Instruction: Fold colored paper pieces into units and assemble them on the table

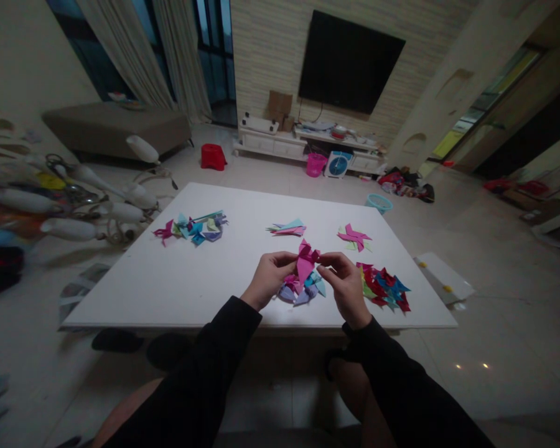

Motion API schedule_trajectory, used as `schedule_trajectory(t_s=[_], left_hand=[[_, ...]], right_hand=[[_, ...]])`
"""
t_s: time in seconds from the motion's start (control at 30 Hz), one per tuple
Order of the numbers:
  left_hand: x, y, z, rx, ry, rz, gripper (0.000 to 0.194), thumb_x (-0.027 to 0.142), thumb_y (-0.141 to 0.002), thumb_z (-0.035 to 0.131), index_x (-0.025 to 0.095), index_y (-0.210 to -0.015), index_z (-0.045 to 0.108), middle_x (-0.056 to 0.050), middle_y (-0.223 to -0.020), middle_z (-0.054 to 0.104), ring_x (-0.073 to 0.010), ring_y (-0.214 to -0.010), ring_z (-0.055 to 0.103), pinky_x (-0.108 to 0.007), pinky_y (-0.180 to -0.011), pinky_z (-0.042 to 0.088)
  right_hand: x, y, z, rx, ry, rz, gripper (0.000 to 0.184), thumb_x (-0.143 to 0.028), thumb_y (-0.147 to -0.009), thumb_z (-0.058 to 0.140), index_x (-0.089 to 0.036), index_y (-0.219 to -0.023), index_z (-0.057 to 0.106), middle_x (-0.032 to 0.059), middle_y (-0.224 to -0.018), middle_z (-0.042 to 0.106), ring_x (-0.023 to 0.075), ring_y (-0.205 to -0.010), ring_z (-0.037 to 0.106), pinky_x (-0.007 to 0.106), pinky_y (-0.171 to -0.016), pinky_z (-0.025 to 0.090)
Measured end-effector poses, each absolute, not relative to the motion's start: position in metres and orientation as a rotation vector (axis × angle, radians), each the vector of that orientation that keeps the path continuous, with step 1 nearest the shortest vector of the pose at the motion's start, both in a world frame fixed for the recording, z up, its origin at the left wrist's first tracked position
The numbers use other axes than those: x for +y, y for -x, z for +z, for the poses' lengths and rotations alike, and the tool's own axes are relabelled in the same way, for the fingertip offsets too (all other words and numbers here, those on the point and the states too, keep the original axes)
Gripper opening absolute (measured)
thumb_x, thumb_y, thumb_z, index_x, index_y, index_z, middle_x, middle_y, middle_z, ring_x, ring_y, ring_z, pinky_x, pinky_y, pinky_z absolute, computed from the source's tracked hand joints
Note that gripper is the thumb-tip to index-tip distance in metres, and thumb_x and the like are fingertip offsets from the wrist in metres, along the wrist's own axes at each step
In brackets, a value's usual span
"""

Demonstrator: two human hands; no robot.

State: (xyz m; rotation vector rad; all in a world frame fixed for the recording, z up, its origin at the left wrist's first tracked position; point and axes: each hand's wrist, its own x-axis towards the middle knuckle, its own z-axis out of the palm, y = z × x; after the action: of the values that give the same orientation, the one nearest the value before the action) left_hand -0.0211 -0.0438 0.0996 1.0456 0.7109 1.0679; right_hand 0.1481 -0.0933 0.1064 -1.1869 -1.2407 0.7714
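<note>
White tabletop (177,280) is filling most of the view. Piles of folded paper are lying on it: a mixed heap (193,227) at 10 o'clock, a flat stack (287,228) at 12, a finished pink pinwheel (353,237) at 1, a red-blue heap (385,288) at 3. Left hand (268,278) and right hand (343,283) are both pinching a magenta paper piece (305,260), raised over a small pile (301,289) at centre. Judging by this, several are done; this one is looking part-folded.
</note>
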Motion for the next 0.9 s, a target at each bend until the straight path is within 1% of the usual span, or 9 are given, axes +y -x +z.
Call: schedule_trajectory(t_s=[0.1, 0.23, 0.37, 0.47, 0.57, 0.67, 0.77, 0.9], left_hand=[[-0.045, 0.021, 0.1, 0.684, -1.041, 1.032, 0.034, 0.036, -0.062, 0.09, 0.011, -0.082, 0.078, -0.009, -0.077, 0.075, -0.0183, -0.07, 0.067, -0.03, -0.07, 0.052], [-0.047, 0.02, 0.1, 0.678, -1.038, 0.967, 0.034, 0.034, -0.059, 0.091, 0.01, -0.08, 0.079, -0.009, -0.073, 0.074, -0.0171, -0.066, 0.065, -0.029, -0.067, 0.05], [-0.046, 0.02, 0.099, 0.679, -1.043, 0.938, 0.031, 0.029, -0.059, 0.09, 0.01, -0.081, 0.077, -0.007, -0.073, 0.073, -0.0164, -0.066, 0.065, -0.028, -0.067, 0.05], [-0.043, 0.021, 0.098, 0.646, -1.005, 0.996, 0.027, 0.024, -0.062, 0.087, 0.012, -0.081, 0.072, -0.004, -0.075, 0.072, -0.0137, -0.066, 0.064, -0.026, -0.068, 0.05], [-0.039, 0.023, 0.098, 0.632, -0.908, 1.05, 0.025, 0.028, -0.068, 0.083, 0.014, -0.079, 0.065, -0.002, -0.075, 0.07, -0.0102, -0.059, 0.061, -0.024, -0.063, 0.049], [-0.037, 0.026, 0.099, 0.628, -0.884, 1.038, 0.029, 0.034, -0.071, 0.082, 0.014, -0.08, 0.064, -0.002, -0.074, 0.068, -0.0082, -0.057, 0.058, -0.021, -0.06, 0.046], [-0.037, 0.026, 0.098, 0.602, -0.909, 0.991, 0.032, 0.036, -0.071, 0.083, 0.014, -0.084, 0.064, -0.001, -0.069, 0.066, -0.009, -0.057, 0.058, -0.021, -0.059, 0.044], [-0.039, 0.025, 0.094, 0.601, -0.906, 0.943, 0.036, 0.031, -0.07, 0.084, 0.015, -0.094, 0.062, -0.002, -0.071, 0.069, -0.0121, -0.061, 0.062, -0.022, -0.061, 0.044]], right_hand=[[-0.094, -0.146, 0.105, -1.263, 1.159, 0.761, 0.023, -0.031, -0.077, 0.079, -0.023, -0.095, 0.069, 0.0028, -0.091, 0.069, 0.0166, -0.081, 0.064, 0.027, -0.065, 0.052], [-0.093, -0.145, 0.102, -1.265, 1.147, 0.722, 0.023, -0.027, -0.075, 0.081, -0.022, -0.094, 0.068, 0.0014, -0.086, 0.069, 0.0153, -0.076, 0.064, 0.025, -0.063, 0.049], [-0.092, -0.146, 0.099, -1.233, 1.144, 0.704, 0.027, -0.029, -0.075, 0.082, -0.023, -0.096, 0.067, 0.0015, -0.086, 0.07, 0.016, -0.077, 0.065, 0.026, -0.065, 0.049], [-0.091, -0.147, 0.097, -1.214, 1.144, 0.709, 0.03, -0.031, -0.074, 0.083, -0.023, -0.097, 0.065, 0.0016, -0.086, 0.07, 0.0162, -0.078, 0.065, 0.027, -0.066, 0.05], [-0.091, -0.147, 0.097, -1.228, 1.135, 0.757, 0.033, -0.031, -0.074, 0.082, -0.023, -0.1, 0.064, 0.0012, -0.085, 0.069, 0.0157, -0.076, 0.064, 0.027, -0.066, 0.05], [-0.094, -0.146, 0.099, -1.271, 1.116, 0.84, 0.038, -0.03, -0.077, 0.08, -0.025, -0.109, 0.062, 0.0004, -0.085, 0.068, 0.0153, -0.074, 0.064, 0.026, -0.065, 0.05], [-0.096, -0.143, 0.101, -1.318, 1.092, 0.872, 0.04, -0.026, -0.078, 0.077, -0.026, -0.114, 0.06, 0.0003, -0.087, 0.069, 0.015, -0.075, 0.064, 0.026, -0.067, 0.05], [-0.098, -0.142, 0.098, -1.366, 1.069, 0.8, 0.039, -0.019, -0.079, 0.073, -0.027, -0.114, 0.059, 0.0, -0.088, 0.069, 0.0158, -0.079, 0.066, 0.029, -0.073, 0.052]])
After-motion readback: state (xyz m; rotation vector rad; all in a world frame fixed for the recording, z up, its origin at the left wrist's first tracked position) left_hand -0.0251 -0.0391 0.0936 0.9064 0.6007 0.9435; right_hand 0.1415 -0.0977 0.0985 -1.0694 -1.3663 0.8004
